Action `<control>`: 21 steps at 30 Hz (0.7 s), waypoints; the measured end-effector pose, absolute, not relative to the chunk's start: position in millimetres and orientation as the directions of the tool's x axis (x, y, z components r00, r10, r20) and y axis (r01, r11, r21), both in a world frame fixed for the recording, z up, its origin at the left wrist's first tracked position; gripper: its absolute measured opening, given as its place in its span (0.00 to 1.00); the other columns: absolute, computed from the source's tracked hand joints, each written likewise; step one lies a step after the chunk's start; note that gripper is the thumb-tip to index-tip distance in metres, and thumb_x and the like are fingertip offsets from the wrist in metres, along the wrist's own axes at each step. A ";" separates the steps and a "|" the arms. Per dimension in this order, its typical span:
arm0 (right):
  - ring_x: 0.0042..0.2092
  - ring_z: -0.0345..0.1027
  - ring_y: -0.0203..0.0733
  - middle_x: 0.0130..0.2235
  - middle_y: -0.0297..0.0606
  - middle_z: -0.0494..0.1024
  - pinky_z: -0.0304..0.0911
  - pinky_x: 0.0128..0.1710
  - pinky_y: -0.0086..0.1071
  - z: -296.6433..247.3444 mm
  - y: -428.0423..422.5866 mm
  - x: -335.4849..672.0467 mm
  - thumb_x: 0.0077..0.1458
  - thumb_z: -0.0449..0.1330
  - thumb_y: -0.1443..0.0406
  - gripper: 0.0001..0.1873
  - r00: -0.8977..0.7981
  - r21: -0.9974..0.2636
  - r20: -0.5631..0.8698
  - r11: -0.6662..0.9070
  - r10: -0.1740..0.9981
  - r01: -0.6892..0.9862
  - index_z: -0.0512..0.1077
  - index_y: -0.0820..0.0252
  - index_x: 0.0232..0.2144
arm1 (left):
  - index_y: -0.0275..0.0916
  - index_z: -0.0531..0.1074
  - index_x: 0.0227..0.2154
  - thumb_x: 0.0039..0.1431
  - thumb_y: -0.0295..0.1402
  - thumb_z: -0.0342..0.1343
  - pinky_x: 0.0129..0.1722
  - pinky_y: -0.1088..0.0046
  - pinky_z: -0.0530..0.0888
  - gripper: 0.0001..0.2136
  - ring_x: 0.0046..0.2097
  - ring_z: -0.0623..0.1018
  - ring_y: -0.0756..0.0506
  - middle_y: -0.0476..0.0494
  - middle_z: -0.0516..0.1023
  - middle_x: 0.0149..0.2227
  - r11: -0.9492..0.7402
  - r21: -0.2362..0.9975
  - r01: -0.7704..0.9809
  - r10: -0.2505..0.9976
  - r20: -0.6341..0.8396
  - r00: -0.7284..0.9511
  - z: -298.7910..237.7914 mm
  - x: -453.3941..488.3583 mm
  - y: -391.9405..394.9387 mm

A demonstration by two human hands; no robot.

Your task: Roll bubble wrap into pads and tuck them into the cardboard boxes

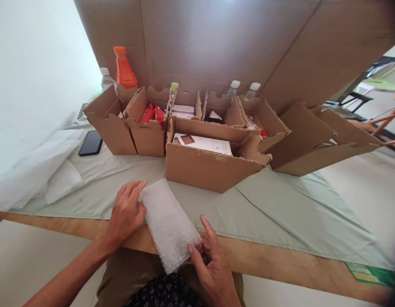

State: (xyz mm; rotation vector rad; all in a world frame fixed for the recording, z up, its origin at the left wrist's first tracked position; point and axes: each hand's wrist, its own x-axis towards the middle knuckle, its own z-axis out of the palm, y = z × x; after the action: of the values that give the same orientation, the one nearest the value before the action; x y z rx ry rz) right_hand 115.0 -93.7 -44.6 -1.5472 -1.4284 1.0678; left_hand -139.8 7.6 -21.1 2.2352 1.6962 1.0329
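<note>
A white bubble wrap pouch (170,221) lies slantwise across the table's front edge, its lower end hanging over my lap. My left hand (128,209) is at its upper left edge, fingers stretched out and thumb apart, touching the edge. At the lower right corner, my right hand (210,260) pinches the wrap between thumb and bent fingers, with the index finger pointing away. Just beyond the pouch stands an open cardboard bin (203,168) with a white box (206,144) in it. Whether anything is inside the pouch I cannot tell.
More cardboard bins (151,138) stand in a row behind, some with red packets (148,113). An orange bottle (124,70) and clear bottles rise behind them. A phone (90,143) and loose bubble wrap (34,170) lie left. A tilted bin (299,145) stands right.
</note>
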 end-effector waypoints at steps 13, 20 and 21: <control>0.37 0.77 0.45 0.36 0.40 0.82 0.75 0.38 0.36 -26.8 -80.5 123.7 0.63 0.58 0.56 0.20 -0.192 -0.943 -0.275 -0.225 0.942 0.244 0.78 0.56 0.52 | 0.37 0.73 0.55 0.56 0.19 0.52 0.64 0.56 0.68 0.23 0.64 0.70 0.39 0.35 0.79 0.55 -0.661 0.362 0.657 0.727 0.524 0.444 -58.9 -106.4 -98.0; 0.47 0.75 0.45 0.51 0.42 0.78 0.73 0.49 0.39 -12.4 -82.4 145.0 0.57 0.64 0.63 0.29 -0.140 -0.895 -0.042 0.026 0.989 0.446 0.69 0.50 0.61 | 0.42 0.76 0.48 0.62 0.24 0.54 0.52 0.64 0.79 0.14 0.51 0.82 0.42 0.41 0.84 0.45 -0.482 0.685 0.546 0.869 0.451 0.203 -36.2 -111.6 -92.5; 0.54 0.73 0.48 0.56 0.44 0.76 0.71 0.54 0.42 -10.9 -78.5 145.5 0.56 0.65 0.64 0.30 -0.155 -0.867 0.024 0.098 0.988 0.488 0.70 0.49 0.61 | 0.43 0.76 0.47 0.63 0.25 0.54 0.51 0.66 0.80 0.13 0.50 0.82 0.43 0.42 0.84 0.45 -0.439 0.717 0.542 0.892 0.421 0.165 -35.1 -111.4 -93.0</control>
State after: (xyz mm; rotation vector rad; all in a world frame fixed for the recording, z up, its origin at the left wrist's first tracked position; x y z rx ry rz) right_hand 145.5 -78.5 -10.9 -1.4564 -1.7265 0.9764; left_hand -111.4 -93.0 -35.1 2.0462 1.3587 1.1804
